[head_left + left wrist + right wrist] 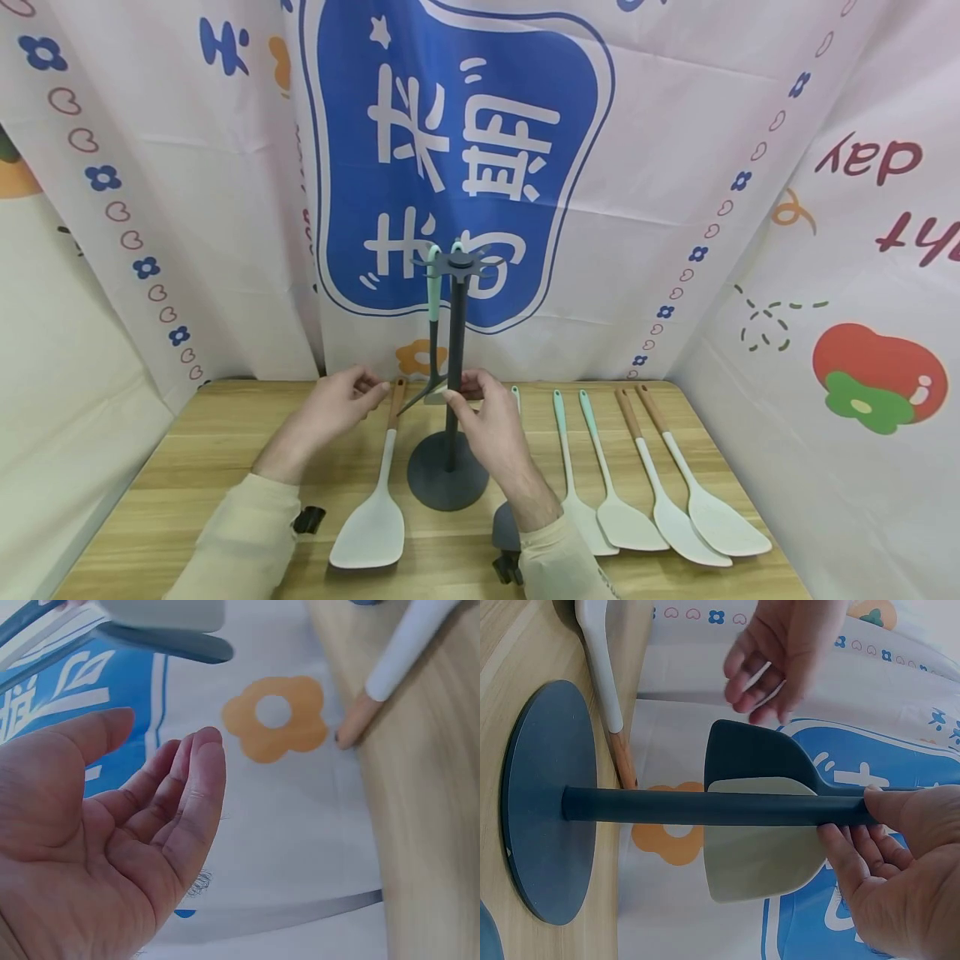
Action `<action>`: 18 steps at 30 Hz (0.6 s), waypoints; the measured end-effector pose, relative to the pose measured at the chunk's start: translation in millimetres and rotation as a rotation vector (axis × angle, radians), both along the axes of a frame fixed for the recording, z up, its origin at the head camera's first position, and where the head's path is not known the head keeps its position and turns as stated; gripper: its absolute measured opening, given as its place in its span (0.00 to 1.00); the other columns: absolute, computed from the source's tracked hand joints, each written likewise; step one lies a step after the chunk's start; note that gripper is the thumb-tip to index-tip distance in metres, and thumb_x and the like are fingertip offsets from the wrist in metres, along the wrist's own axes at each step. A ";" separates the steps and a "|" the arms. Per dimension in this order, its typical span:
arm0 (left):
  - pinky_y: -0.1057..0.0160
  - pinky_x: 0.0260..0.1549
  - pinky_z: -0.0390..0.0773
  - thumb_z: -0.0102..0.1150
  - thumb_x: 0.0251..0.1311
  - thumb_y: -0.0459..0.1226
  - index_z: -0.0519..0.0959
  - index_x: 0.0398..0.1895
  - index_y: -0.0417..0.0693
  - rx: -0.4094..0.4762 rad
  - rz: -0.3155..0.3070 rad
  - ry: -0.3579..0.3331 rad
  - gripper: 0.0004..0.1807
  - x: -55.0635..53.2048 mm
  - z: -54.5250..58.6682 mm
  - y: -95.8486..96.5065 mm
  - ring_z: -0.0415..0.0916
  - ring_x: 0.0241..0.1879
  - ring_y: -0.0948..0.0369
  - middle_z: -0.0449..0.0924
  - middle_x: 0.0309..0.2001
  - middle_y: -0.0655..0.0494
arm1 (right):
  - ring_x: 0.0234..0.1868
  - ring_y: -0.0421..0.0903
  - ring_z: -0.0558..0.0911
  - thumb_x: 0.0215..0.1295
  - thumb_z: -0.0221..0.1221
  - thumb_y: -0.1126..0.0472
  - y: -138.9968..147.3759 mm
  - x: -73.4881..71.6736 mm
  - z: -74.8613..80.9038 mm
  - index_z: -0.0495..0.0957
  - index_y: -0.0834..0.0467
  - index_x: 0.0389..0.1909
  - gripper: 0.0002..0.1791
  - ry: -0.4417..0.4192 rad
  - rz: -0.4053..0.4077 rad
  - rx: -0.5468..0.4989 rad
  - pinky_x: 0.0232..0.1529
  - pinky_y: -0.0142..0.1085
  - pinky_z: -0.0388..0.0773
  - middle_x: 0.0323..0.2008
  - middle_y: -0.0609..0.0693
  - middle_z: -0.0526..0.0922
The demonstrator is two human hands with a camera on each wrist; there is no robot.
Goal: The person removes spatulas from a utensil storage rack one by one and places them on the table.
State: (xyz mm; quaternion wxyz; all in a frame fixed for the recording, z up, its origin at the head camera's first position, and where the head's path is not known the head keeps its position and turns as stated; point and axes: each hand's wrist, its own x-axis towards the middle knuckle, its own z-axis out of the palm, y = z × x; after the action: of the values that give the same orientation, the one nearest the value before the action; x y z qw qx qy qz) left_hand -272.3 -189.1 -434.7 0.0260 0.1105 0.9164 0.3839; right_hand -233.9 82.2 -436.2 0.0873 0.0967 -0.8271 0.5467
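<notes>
A dark utensil stand (447, 492) rises from a round base, with a ring of hooks on top. From it hang a mint-handled spatula with a dark head (742, 754) and another with a pale green head (761, 859), partly behind the post. My right hand (491, 425) holds the post (652, 805) between thumb and fingers, level with the hanging heads. To the left, my left hand (337, 408) is apart from the stand, fingers loosely bent and palm bare in the left wrist view. Below it lies a white spatula (372, 529) with a wooden handle.
Right of the stand lie two mint-handled spatulas (626, 527) and two wooden-handled white ones (723, 525). A grey-headed utensil (506, 529) is partly hidden under my right forearm. Printed cloth (660, 125) hangs behind the wooden table (165, 492).
</notes>
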 end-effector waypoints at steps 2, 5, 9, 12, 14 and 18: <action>0.51 0.48 0.94 0.60 0.91 0.48 0.85 0.64 0.37 -0.001 0.008 0.024 0.22 1.3 3.8 2.2 0.93 0.52 0.49 0.92 0.59 0.37 | 0.58 0.53 0.92 0.86 0.70 0.59 0.2 0.1 0.0 0.87 0.61 0.65 0.15 0.002 0.000 0.000 0.58 0.48 0.97 0.55 0.56 0.93; 0.47 0.52 0.94 0.60 0.91 0.48 0.85 0.64 0.39 0.004 0.015 0.058 0.21 2.2 8.5 4.5 0.93 0.55 0.47 0.92 0.59 0.38 | 0.58 0.53 0.92 0.86 0.70 0.59 0.1 0.1 0.4 0.86 0.61 0.65 0.15 0.001 0.000 0.002 0.58 0.48 0.97 0.55 0.56 0.93; 0.44 0.55 0.93 0.59 0.91 0.49 0.86 0.65 0.41 0.016 0.023 0.084 0.21 4.6 15.0 9.7 0.92 0.57 0.46 0.93 0.60 0.40 | 0.57 0.53 0.92 0.85 0.70 0.59 0.2 -0.1 0.4 0.87 0.61 0.64 0.15 0.001 0.000 0.001 0.58 0.49 0.97 0.55 0.56 0.93; 0.44 0.57 0.93 0.60 0.91 0.50 0.86 0.66 0.42 0.039 0.035 0.086 0.21 5.4 18.8 15.3 0.92 0.59 0.47 0.93 0.61 0.41 | 0.57 0.53 0.92 0.85 0.71 0.59 0.4 -0.3 0.4 0.87 0.60 0.64 0.15 0.002 0.000 0.000 0.58 0.50 0.97 0.55 0.56 0.93; 0.43 0.59 0.93 0.60 0.91 0.50 0.86 0.67 0.43 0.054 0.039 0.090 0.22 6.5 21.3 18.2 0.91 0.60 0.46 0.92 0.62 0.41 | 0.58 0.54 0.92 0.85 0.71 0.58 0.5 -0.3 0.3 0.87 0.60 0.64 0.15 0.002 0.001 -0.001 0.59 0.50 0.97 0.55 0.56 0.93; 0.39 0.65 0.92 0.60 0.91 0.49 0.84 0.69 0.43 0.083 0.041 0.098 0.21 8.2 26.3 23.5 0.91 0.64 0.43 0.91 0.64 0.41 | 0.58 0.54 0.93 0.85 0.71 0.58 0.5 -0.2 0.3 0.87 0.60 0.64 0.15 0.000 0.003 -0.001 0.59 0.50 0.97 0.55 0.56 0.93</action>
State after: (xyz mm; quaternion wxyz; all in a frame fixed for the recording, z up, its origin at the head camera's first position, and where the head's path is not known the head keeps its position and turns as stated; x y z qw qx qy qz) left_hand -264.1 -165.7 -408.4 -0.0315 0.1113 0.9019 0.4161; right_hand -234.1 82.8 -435.9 0.0865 0.0979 -0.8268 0.5471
